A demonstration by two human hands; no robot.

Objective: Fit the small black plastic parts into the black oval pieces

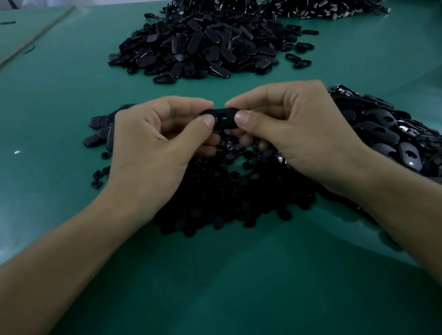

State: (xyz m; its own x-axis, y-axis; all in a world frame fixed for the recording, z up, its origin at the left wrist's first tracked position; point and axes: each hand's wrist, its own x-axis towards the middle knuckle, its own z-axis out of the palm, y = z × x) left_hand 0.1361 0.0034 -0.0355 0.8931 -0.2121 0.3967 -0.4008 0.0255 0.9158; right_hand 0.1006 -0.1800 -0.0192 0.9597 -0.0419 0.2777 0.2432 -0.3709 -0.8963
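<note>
Pinching either end, our left hand (151,146) and right hand (296,128) are holding one black oval piece (221,116) at centre frame, above the heap of small black parts (218,196). Its long axis is running left to right between our two grips, opening facing us. We are judging both hands equally near; insert seating is not discernible.

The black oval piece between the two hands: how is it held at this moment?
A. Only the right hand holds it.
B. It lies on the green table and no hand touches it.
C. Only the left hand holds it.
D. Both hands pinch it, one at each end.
D: the left hand and the right hand each pinch one end of the black oval piece between thumb and fingers, above the pile of parts.
</note>
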